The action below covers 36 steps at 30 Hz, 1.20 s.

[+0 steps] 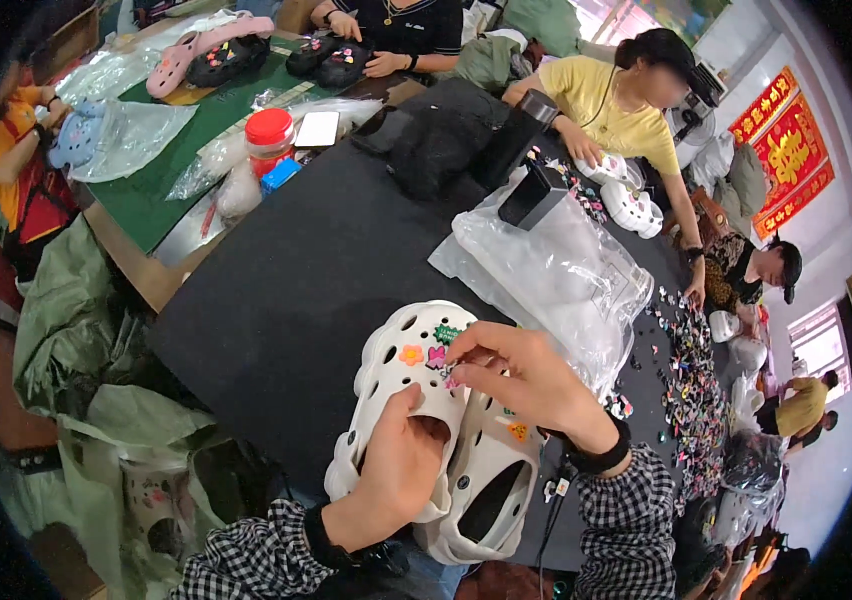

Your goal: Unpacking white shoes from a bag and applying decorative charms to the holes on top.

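Observation:
A white clog with holes in its upper is tilted up in front of me. My left hand grips it, the thumb on top and the other fingers hidden inside the opening. Orange, pink and green charms sit in its holes. My right hand pinches a small pinkish shoe charm against the upper; its shape is mostly covered by the fingers. The second white clog lies beside the first, under my right wrist, with an orange charm on it.
A clear plastic bag lies past my right hand. Loose charms spread along the table's right side. A black box and a dark bottle stand farther back. A person in yellow handles white clogs across the table.

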Each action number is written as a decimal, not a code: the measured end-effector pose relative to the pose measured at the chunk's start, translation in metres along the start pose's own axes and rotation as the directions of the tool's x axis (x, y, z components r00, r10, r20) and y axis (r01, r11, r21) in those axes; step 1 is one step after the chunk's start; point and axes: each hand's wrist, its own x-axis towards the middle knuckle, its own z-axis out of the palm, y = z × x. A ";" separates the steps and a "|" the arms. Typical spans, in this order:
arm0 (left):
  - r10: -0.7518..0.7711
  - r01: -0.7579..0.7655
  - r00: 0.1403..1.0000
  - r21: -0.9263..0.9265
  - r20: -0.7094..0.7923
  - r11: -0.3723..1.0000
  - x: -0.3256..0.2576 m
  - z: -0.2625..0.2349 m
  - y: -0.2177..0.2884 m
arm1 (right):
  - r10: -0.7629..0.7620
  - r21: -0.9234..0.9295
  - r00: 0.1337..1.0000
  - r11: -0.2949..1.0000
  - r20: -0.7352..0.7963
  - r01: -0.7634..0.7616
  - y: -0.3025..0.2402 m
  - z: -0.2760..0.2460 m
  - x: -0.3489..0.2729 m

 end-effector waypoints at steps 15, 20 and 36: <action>-0.024 0.025 1.000 -0.074 0.016 0.997 0.000 -0.001 0.001 | 0.017 -0.123 1.000 0.992 -0.010 -0.018 0.013 0.006 -0.003; -0.023 0.023 1.000 -0.107 -0.003 0.994 0.002 -0.007 -0.001 | 0.160 0.022 0.986 0.987 0.049 -0.162 0.021 0.004 -0.008; -0.093 0.093 0.996 -0.047 0.001 0.995 -0.012 -0.021 -0.004 | 0.137 -0.104 0.986 0.986 0.089 -0.128 0.013 0.002 0.002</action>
